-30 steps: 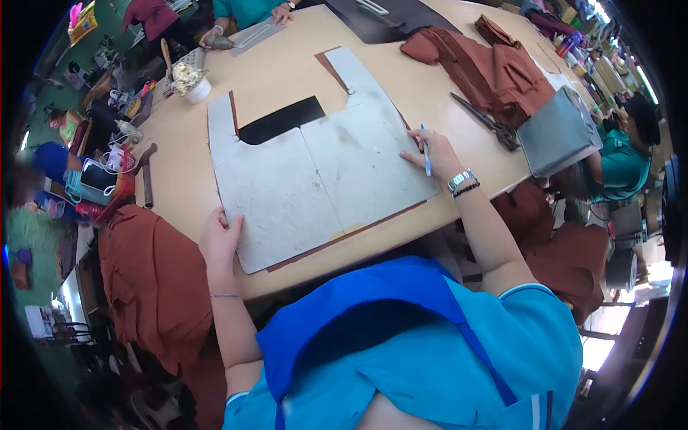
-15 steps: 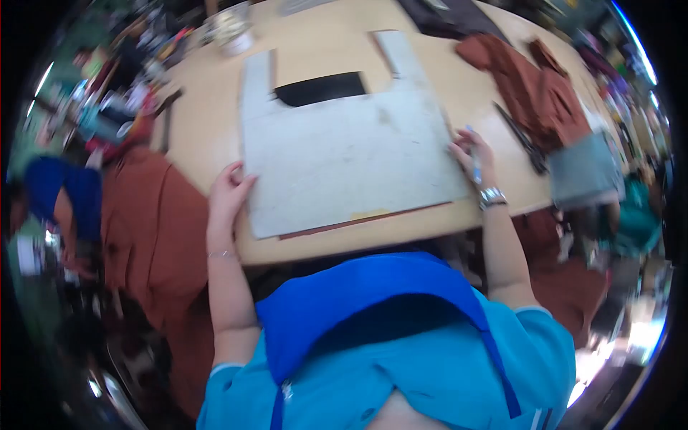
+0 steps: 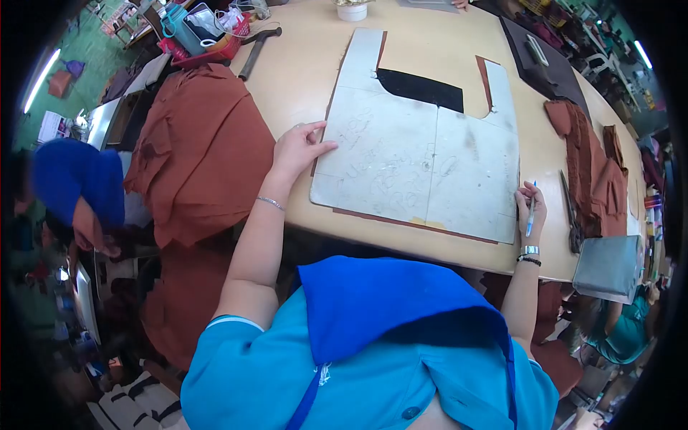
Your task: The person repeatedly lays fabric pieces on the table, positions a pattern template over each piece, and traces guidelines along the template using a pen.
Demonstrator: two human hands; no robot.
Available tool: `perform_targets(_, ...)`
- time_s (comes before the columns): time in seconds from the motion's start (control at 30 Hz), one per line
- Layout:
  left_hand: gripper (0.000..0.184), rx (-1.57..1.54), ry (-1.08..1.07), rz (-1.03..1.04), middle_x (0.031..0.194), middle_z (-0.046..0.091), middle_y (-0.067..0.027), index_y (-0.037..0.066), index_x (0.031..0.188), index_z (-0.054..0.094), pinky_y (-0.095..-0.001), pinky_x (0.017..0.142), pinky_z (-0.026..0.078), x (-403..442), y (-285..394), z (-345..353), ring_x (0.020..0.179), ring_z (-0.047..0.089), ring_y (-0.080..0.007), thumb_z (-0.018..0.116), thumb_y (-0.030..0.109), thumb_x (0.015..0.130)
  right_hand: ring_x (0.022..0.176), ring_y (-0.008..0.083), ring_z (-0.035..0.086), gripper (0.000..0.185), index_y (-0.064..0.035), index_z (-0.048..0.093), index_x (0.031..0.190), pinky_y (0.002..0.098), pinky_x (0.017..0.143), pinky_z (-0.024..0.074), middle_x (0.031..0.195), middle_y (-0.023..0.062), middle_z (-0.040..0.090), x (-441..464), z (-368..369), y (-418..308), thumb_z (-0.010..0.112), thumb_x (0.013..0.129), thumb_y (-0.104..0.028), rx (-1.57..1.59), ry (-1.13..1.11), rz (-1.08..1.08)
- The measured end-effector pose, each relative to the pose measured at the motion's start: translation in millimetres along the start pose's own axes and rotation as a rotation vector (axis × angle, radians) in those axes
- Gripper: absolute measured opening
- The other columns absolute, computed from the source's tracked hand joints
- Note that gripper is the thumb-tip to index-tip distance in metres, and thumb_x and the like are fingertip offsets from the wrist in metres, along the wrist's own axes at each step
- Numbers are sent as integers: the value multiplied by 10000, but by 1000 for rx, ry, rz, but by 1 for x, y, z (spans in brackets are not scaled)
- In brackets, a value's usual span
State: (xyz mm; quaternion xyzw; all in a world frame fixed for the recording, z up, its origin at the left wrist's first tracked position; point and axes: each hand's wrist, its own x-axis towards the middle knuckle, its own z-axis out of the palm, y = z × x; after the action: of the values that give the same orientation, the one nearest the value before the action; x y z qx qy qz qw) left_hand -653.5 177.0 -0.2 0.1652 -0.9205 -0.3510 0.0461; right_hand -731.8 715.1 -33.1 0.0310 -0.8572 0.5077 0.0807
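A grey-white U-shaped template (image 3: 401,158) with pen marks lies flat on the table, its open end away from me. Brown material (image 3: 459,232) peeks out beneath its edges, and a black piece (image 3: 423,89) shows in its cut-out. My left hand (image 3: 295,149) rests at the template's left edge, thumb and forefinger apart and touching it. At the right edge, my right hand (image 3: 530,208) has its fingers closed around a pen (image 3: 531,215), fingertips against the border.
Left of the table hangs a pile of brown pieces (image 3: 204,143). A hammer (image 3: 256,54) lies by a red basket (image 3: 215,54). On the right are scissors (image 3: 570,208), brown scraps (image 3: 595,165) and a grey block (image 3: 608,265). Another person's hand (image 3: 461,4) shows at the far edge.
My view has swung left and sharpened, so the table and template sit farther right and tilted clockwise in it. Both hands stay at the template's sides, the pen still in my right.
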Motion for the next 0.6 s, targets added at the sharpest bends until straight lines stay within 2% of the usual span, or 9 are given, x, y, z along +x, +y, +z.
perform_targets(0.13, 595, 93, 5, 6, 785, 595, -20, 173, 1201, 687, -320, 664, 486, -3, 6, -4, 733, 598, -164, 805, 474, 701, 841, 104, 621, 322, 4, 584, 1191, 240, 789, 505, 974, 54, 660, 1, 0, -1, 669, 888, -62, -74, 22, 5)
perform_targets(0.23, 592, 117, -9, 31, 784, 594, -25, 173, 1198, 689, -326, 656, 481, -3, 9, -7, 723, 592, -172, 800, 482, 706, 855, 121, 636, 332, 9, 587, 1186, 248, 793, 510, 970, 63, 669, -1, 2, -10, 681, 879, -76, -69, 28, 1)
perform_targets(0.27, 598, 57, -23, 33, 774, 586, -25, 177, 1209, 683, -331, 648, 475, 4, -7, 0, 710, 580, -172, 795, 489, 711, 868, 140, 651, 336, 5, 592, 1180, 263, 797, 516, 969, 78, 682, -3, 1, -18, 688, 871, -86, -169, 28, 13)
perform_targets(0.33, 612, -67, -32, 13, 742, 548, 8, 132, 1235, 665, -304, 624, 457, 6, -18, 6, 681, 535, -126, 814, 436, 725, 874, 168, 668, 323, -36, 630, 1149, 298, 810, 528, 952, 83, 702, -4, 2, -21, 707, 844, -108, -239, 71, -2)
perform_targets(0.43, 593, -38, -1, 23, 695, 495, 28, 47, 1241, 645, -252, 567, 422, -1, 6, 0, 630, 480, -77, 826, 324, 749, 886, 181, 682, 300, -49, 642, 1116, 316, 819, 538, 944, 84, 709, -9, 2, -28, 715, 832, -109, -294, 113, -25)
perform_targets(0.53, 555, -116, -3, 79, 742, 481, 43, 35, 1240, 644, -221, 588, 410, 7, -13, 7, 647, 455, -57, 831, 239, 759, 812, 138, 662, 299, -33, 636, 1111, 270, 781, 535, 897, 62, 696, -6, 7, -3, 721, 825, -50, -34, 114, -57)
perform_targets(0.6, 552, -166, -15, 51, 756, 464, 51, 26, 1258, 629, -206, 598, 406, 13, -23, 11, 652, 447, -54, 822, 206, 773, 798, 118, 652, 285, -24, 636, 1107, 263, 775, 532, 899, 52, 693, -5, 8, -5, 716, 834, -47, 12, 102, 16)
